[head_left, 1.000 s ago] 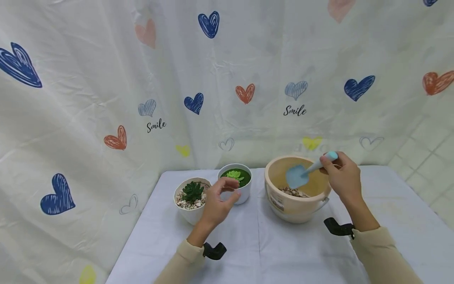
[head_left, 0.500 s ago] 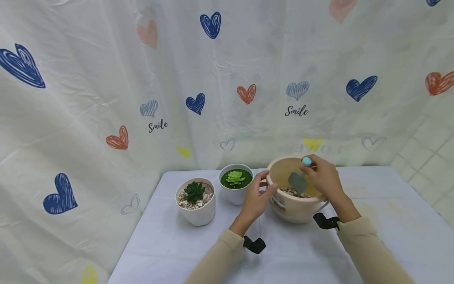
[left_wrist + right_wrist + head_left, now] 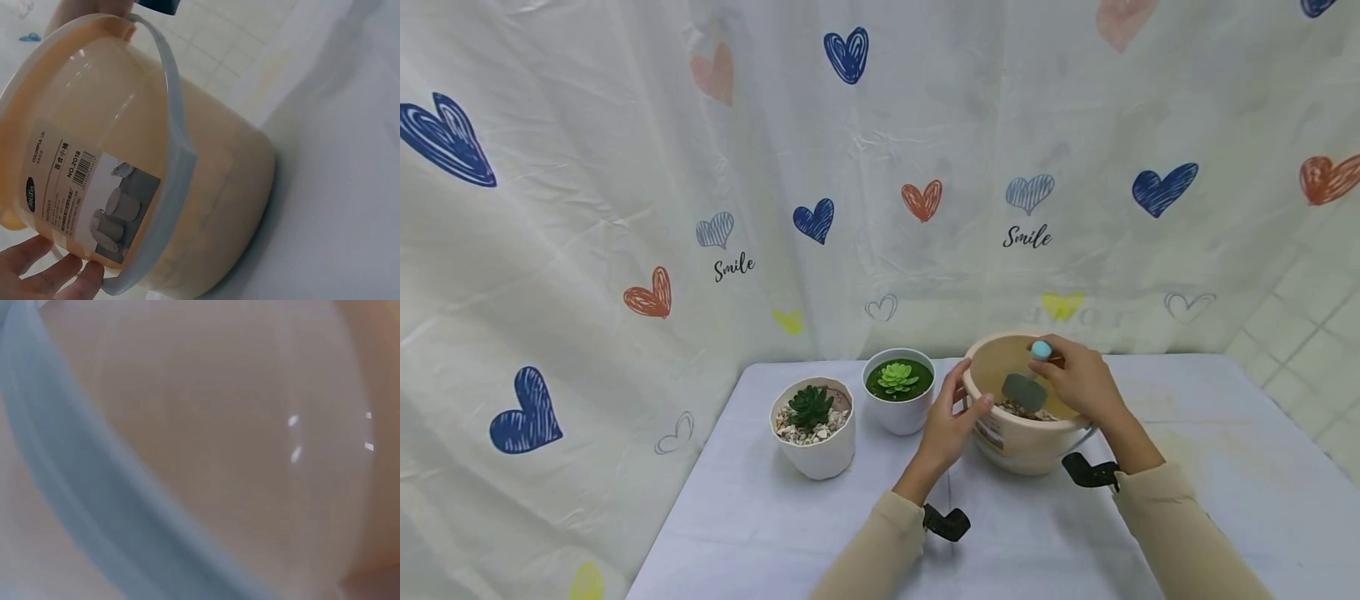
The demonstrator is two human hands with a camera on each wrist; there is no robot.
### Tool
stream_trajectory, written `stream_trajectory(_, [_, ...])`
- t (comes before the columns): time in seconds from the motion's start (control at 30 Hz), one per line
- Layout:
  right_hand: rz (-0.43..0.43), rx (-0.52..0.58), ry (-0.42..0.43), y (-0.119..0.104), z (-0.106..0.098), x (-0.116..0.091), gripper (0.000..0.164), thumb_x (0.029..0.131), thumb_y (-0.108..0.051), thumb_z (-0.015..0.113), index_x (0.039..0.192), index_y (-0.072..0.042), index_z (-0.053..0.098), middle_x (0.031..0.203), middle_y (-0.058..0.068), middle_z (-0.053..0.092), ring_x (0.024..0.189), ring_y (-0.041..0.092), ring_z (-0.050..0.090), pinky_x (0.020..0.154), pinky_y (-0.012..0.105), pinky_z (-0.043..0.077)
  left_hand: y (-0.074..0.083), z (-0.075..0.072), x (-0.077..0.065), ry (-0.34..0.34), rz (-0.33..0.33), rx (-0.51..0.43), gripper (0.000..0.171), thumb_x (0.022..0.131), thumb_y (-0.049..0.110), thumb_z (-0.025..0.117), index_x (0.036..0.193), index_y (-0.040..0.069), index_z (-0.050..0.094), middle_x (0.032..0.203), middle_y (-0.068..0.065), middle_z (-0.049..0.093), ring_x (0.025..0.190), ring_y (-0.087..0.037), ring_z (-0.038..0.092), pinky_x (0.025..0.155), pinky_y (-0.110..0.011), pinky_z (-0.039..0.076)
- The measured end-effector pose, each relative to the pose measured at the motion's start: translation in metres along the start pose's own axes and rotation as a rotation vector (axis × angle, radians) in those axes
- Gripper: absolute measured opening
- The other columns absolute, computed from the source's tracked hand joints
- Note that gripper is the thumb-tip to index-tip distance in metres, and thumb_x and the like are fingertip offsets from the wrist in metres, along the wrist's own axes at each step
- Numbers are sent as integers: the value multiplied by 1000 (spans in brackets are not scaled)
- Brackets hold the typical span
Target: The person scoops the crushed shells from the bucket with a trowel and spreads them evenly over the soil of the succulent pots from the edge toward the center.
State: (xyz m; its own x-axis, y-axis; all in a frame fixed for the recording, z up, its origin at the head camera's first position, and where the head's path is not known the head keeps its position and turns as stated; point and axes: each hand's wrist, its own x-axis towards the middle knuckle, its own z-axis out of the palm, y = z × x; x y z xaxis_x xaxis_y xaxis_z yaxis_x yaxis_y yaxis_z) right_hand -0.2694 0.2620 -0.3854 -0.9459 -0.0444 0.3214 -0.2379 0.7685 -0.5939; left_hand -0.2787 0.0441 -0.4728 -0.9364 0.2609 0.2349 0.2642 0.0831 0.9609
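Observation:
My right hand (image 3: 1082, 381) grips the light blue handle of a small trowel (image 3: 1024, 392), whose blade is down inside a peach-coloured plastic bucket (image 3: 1022, 454). The blade meets small pebbles (image 3: 1011, 408) at the bottom. Meanwhile my left hand (image 3: 946, 425) holds the bucket's left side at the rim; in the left wrist view its fingertips (image 3: 87, 281) touch the wall beside the printed label (image 3: 94, 194). A grey bail handle (image 3: 178, 156) hangs down the bucket's outside. Close up in the right wrist view are only the bucket wall (image 3: 237, 425) and that handle.
Left of the bucket stands a white pot (image 3: 902, 412) with a light green succulent on a green surface. Farther left is another white pot (image 3: 820, 458) with a dark green succulent among pebbles. A white curtain (image 3: 925, 108) with printed hearts hangs behind the white-covered table (image 3: 722, 533).
My left hand has moved right from near the pots to the bucket's rim. My right hand has come left and lowered the trowel's blade into the pebbles.

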Motion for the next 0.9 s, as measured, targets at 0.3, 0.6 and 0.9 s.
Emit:
stream_trajectory(0.3, [15, 45, -57, 2, -3, -1, 39, 105, -32, 59, 133, -6, 64, 117, 22, 72, 102, 36, 68, 72, 36, 50, -2, -2, -1, -22, 5, -10, 68, 95, 54, 64, 156, 46, 34, 161, 3, 43, 146, -24, 45, 108, -51, 49])
stream_trajectory(0.6, [65, 90, -102, 2, -4, -1, 40, 106, -32, 55, 132, -3, 62, 110, 20, 71, 92, 28, 66, 72, 33, 49, -3, -3, -2, -37, -5, -29, 69, 96, 53, 65, 157, 44, 34, 161, 2, 44, 147, -23, 44, 107, -49, 51])
stream_trajectory(0.9, [78, 108, -109, 1, -5, 1, 37, 107, -34, 53, 124, -3, 64, 105, 17, 72, 92, 29, 66, 74, 35, 50, -4, -4, -1, -38, -6, -25, 70, 95, 55, 65, 157, 46, 34, 160, 6, 44, 146, -22, 45, 106, -48, 51])
